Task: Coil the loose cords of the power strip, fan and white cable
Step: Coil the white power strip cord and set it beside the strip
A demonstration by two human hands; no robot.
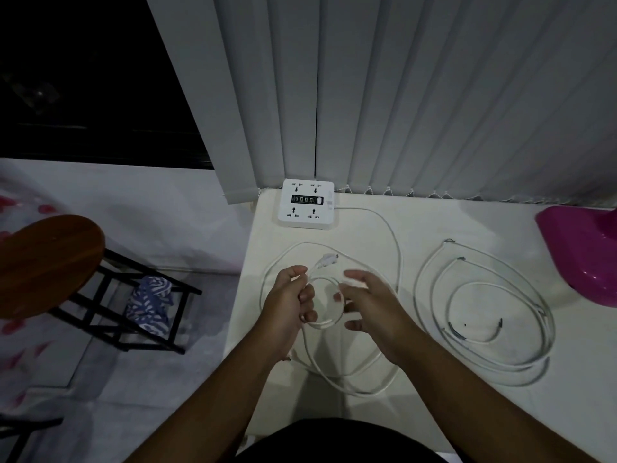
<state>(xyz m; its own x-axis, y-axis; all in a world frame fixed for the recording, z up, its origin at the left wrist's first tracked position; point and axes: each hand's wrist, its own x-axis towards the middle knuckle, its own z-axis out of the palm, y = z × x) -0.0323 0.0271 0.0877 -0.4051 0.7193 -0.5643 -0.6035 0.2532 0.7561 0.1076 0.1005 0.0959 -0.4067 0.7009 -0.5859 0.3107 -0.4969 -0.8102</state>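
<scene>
A white square power strip [306, 203] lies at the table's far edge. Its white cord [394, 235] runs right, then loops across the tabletop in front of me. My left hand [287, 302] grips the cord just below its plug [325, 260] and holds a small loop [329, 320] of it. My right hand [367, 302] hovers beside that loop with fingers spread; the cord passes by its fingertips. A separate white cable [480, 329] lies in loose rings on the right of the table. No fan is in view.
The white table [434, 412] ends at vertical blinds [400, 95]. A magenta plastic object [584, 248] sits at the right edge. Left of the table stands a wooden stool [46, 262] on a black frame, with patterned cloth [150, 305] underneath.
</scene>
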